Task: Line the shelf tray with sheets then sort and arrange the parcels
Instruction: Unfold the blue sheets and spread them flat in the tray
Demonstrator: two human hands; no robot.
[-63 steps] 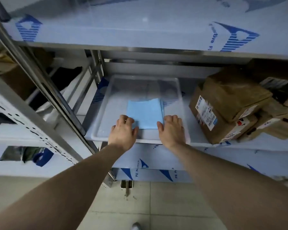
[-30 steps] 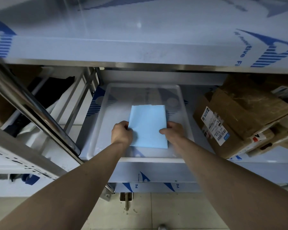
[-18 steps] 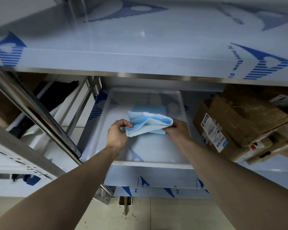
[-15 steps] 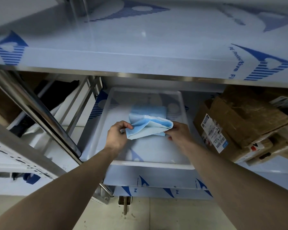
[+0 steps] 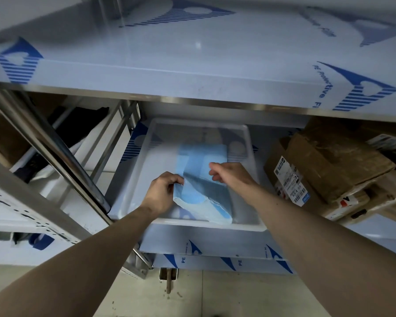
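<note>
Inside the tray, the left hand pinches the blue sheet at its left edge. The right hand hovers over the sheet's far right part, fingers loosely extended, seemingly holding nothing. Brown parcels sit right of the tray.

Metal shelf carries a clear tray beside brown parcels

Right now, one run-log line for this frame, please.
stage: lining tray | left hand: pinching blue sheet | right hand: open over sheet | parcels: untouched, right of tray
</note>
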